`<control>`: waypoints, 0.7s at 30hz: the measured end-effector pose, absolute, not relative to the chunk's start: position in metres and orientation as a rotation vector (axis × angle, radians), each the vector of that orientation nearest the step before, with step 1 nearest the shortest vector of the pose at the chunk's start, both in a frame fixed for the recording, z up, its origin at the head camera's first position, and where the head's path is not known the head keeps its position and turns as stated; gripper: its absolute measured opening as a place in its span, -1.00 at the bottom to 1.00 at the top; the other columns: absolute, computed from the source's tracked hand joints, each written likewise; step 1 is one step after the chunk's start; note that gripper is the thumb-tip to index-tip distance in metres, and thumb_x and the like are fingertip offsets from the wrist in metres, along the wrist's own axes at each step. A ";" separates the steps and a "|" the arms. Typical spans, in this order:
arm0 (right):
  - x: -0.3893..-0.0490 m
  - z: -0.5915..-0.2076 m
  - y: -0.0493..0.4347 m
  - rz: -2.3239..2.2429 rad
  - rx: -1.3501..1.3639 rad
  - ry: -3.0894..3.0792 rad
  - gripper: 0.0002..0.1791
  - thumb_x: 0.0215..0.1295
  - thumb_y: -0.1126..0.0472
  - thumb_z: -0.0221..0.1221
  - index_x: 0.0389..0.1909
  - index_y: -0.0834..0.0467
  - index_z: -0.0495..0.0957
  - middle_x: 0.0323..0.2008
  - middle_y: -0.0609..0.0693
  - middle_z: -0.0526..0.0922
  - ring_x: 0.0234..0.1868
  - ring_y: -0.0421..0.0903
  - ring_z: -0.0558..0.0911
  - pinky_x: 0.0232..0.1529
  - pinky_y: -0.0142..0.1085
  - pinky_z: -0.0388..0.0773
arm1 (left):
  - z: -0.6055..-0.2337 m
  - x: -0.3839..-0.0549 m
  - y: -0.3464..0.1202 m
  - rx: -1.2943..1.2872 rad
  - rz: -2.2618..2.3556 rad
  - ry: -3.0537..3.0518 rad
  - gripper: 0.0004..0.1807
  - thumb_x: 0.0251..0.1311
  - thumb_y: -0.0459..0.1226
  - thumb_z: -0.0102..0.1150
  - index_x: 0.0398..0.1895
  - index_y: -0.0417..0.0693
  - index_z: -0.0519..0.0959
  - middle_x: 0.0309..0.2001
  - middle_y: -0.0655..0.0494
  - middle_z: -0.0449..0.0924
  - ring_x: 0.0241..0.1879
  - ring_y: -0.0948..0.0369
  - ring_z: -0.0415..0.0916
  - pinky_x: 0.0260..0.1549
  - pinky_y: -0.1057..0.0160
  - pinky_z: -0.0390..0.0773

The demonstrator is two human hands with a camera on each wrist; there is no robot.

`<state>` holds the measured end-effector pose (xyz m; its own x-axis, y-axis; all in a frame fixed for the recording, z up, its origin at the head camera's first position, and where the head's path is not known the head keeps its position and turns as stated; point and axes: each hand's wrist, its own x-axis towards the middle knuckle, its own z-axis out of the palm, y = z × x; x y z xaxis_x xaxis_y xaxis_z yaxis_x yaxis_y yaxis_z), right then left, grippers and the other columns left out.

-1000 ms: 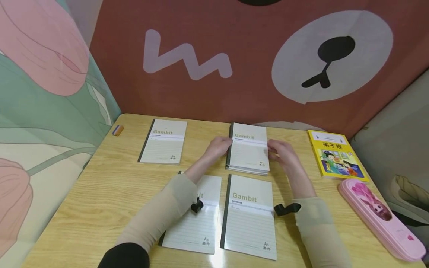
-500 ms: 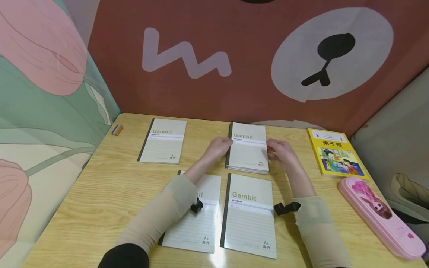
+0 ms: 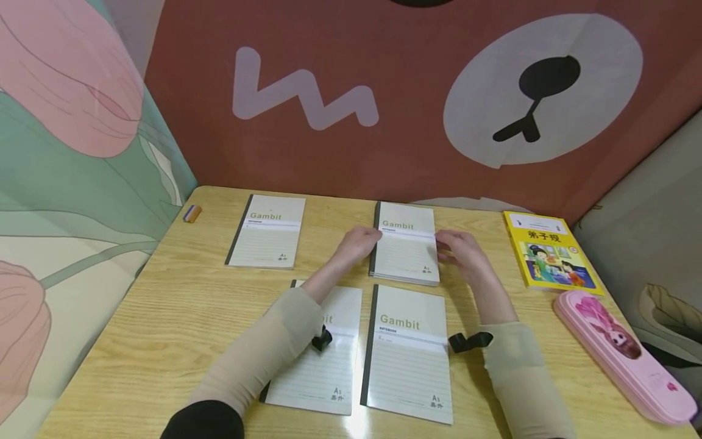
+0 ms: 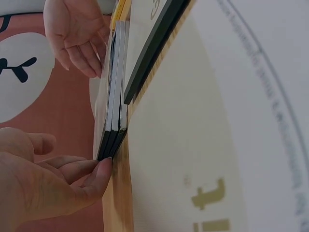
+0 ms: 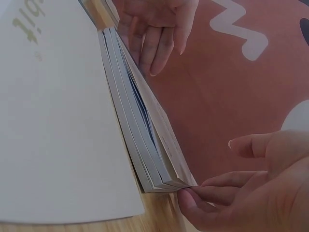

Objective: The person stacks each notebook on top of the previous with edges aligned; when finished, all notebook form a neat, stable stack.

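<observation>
A stack of Gambit notebooks with pale covers and dark spines lies at the back middle of the table. My left hand holds its spine side, and my right hand holds the opposite edge. In the left wrist view, the left hand has its fingertips and a thumb-like digit gathered at the spine corner. Bent fingers of the right hand meet the page-edge corner in the right wrist view. Several layers of the stack show there, its top cover slightly lifted apart.
One notebook lies at the back left. In front are a left notebook, partly under my left sleeve, and a right notebook. An eraser, a yellow book and a pink pencil case lie near the edges.
</observation>
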<state>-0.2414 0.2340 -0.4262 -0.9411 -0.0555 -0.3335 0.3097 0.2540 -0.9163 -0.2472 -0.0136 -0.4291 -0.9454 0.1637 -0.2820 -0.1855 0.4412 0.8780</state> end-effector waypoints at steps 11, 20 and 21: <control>-0.241 -0.426 0.231 -1.714 0.254 2.256 -0.56 0.60 0.08 -0.02 0.26 0.30 0.46 0.20 0.06 0.49 0.18 -0.12 0.44 0.19 -0.30 0.52 | -0.430 -0.249 -0.013 -0.044 1.529 2.333 -0.45 0.57 -0.08 -0.08 0.44 -0.22 0.42 0.50 -0.11 0.38 0.56 -0.03 0.23 0.55 -0.03 0.28; -0.243 -0.428 0.228 -1.717 0.261 2.225 -0.41 0.61 0.10 -0.07 0.46 0.41 0.25 0.28 0.13 0.41 0.26 -0.06 0.41 0.25 -0.28 0.46 | -0.433 -0.250 -0.016 -0.047 1.591 2.293 -0.47 0.57 -0.09 -0.07 0.42 -0.23 0.44 0.48 -0.12 0.41 0.54 -0.03 0.28 0.53 -0.01 0.32; -0.243 -0.428 0.227 -1.718 0.265 2.219 -0.40 0.61 0.10 -0.07 0.48 0.40 0.22 0.32 0.16 0.39 0.29 -0.03 0.41 0.29 -0.26 0.44 | -0.434 -0.250 -0.017 -0.056 1.602 2.280 -0.47 0.57 -0.09 -0.07 0.42 -0.23 0.44 0.48 -0.12 0.42 0.53 -0.03 0.29 0.52 -0.01 0.34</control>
